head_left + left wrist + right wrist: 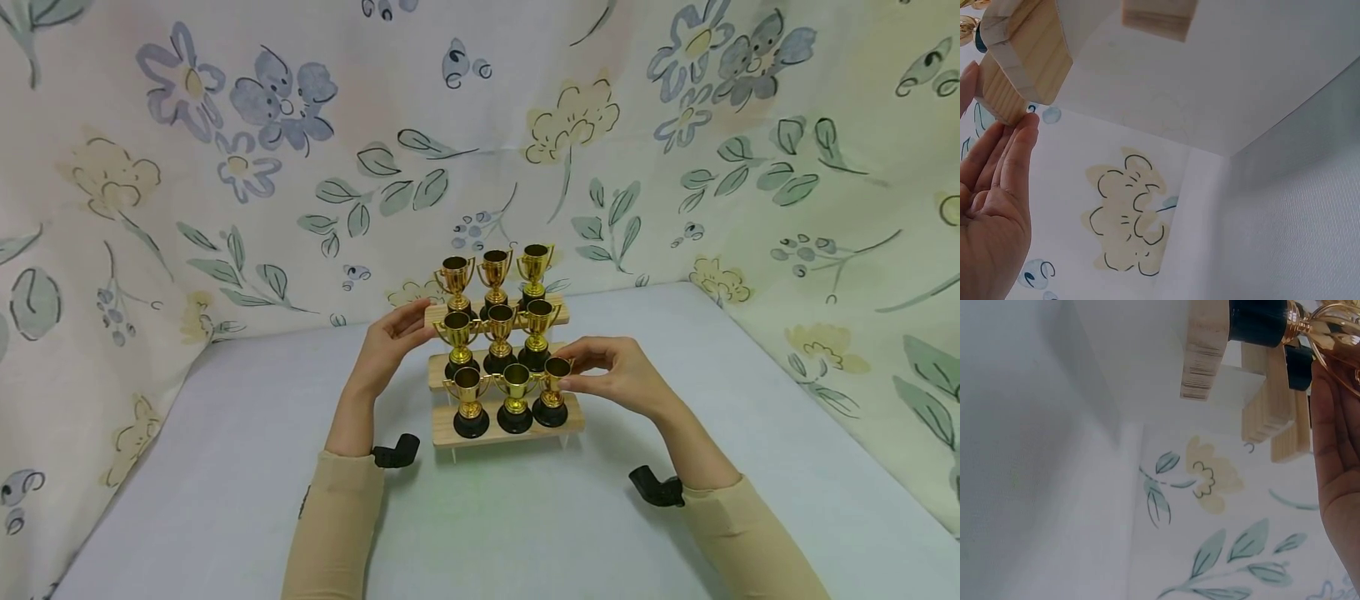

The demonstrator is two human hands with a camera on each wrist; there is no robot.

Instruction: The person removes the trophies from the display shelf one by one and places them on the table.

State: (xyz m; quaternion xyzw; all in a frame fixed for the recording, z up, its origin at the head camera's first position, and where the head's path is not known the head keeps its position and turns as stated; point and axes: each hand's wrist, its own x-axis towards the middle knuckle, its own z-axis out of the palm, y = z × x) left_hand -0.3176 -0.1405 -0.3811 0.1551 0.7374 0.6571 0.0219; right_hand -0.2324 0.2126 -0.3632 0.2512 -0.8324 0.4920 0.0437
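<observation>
Small gold trophy cups with black bases stand in rows of three on a stepped wooden stand. My right hand holds the right-hand trophy cup of the front row between thumb and fingers; its base rests on the front board in the right wrist view. At the other side, my left hand grips the left end of the top board. In the left wrist view the thumb and fingers lie either side of that board's end. Beside the right cup is a middle front trophy cup.
The stand sits on a table with a pale cloth. Behind and at both sides hangs a floral curtain. A black wrist mount is on the left wrist, and another black mount on the right.
</observation>
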